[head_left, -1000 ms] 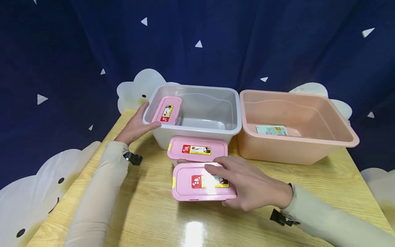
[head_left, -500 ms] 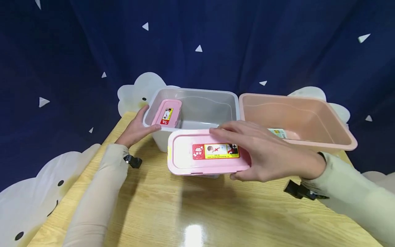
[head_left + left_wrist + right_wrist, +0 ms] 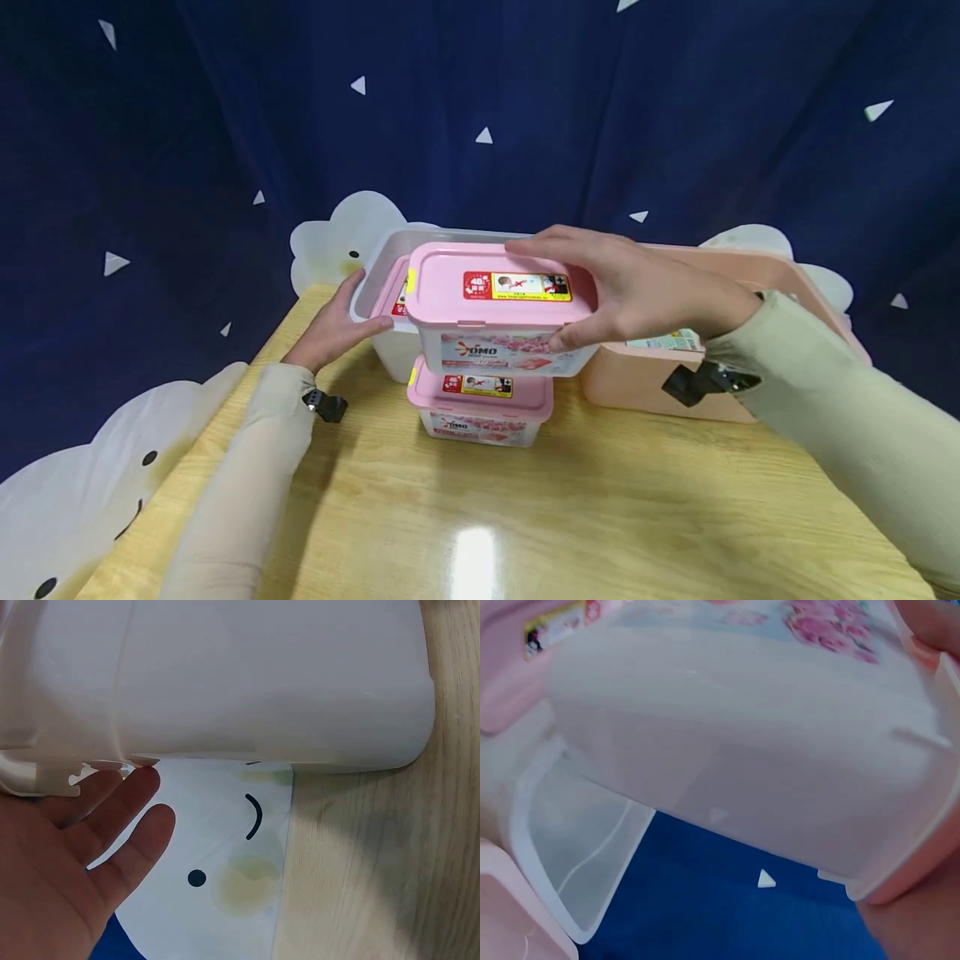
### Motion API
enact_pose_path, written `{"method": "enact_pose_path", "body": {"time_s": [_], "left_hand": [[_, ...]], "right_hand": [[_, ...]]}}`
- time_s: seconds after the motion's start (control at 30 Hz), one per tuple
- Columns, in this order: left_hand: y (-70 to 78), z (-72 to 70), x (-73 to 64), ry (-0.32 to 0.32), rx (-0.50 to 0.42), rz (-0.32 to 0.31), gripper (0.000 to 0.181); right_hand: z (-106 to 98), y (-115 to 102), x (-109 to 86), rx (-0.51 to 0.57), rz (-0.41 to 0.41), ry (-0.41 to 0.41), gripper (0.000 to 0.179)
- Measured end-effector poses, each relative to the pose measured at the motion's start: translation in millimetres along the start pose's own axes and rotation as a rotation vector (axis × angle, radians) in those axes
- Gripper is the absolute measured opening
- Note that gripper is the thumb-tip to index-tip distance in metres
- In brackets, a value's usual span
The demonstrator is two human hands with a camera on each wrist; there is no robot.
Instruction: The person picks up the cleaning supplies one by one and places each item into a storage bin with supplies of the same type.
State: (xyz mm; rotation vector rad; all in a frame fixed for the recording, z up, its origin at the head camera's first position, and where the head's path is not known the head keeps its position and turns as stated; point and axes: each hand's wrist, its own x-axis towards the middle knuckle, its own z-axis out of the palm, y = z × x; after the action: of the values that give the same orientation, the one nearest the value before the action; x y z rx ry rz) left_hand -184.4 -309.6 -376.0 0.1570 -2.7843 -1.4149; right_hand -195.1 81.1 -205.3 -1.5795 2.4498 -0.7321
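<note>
My right hand (image 3: 637,287) grips the right end of a pink-lidded OMO box (image 3: 457,287), thumb at the front and fingers over the far lid edge. The box is raised in front of the grey bin (image 3: 397,350), and its white side fills much of the right wrist view. Below it, a second pink-lidded OMO box (image 3: 480,429) sits on the table. A third pink-lidded box (image 3: 390,287) lies inside the grey bin, partly hidden. At the bin's left front corner rests my left hand (image 3: 333,329), thumb and fingers extended; in the left wrist view, fingertips (image 3: 146,780) touch the bin.
A peach bin (image 3: 637,383) stands right of the grey one, with a pale printed packet (image 3: 671,340) in it. Both are on a wooden table (image 3: 600,508). Behind hangs a dark blue curtain (image 3: 465,67) with white triangles and clouds.
My right hand has lifted the nearer box off the table and carried it up and forward to the grey bin's front. My left hand has stayed at the bin's corner.
</note>
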Motion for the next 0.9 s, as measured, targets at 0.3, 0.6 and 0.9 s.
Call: {"method": "enact_pose_path", "body": {"time_s": [0.3,0.6,0.9], "left_hand": [[-1.5,-2.4,-1.0,-0.005,-0.006,0.041,0.105],[2.1,-1.1,-1.7,0.001,-0.003,0.021,0.106],[2.1,0.3,-4.3,0.017,0.003,0.026,0.104]], "right_hand": [[-17,16,25.9,0.037,0.092,0.016,0.091],[-18,30,42.8,0.106,0.182,0.015,0.092],[-11,49,56.4,-0.004,0.17,0.005,0.091]]}}
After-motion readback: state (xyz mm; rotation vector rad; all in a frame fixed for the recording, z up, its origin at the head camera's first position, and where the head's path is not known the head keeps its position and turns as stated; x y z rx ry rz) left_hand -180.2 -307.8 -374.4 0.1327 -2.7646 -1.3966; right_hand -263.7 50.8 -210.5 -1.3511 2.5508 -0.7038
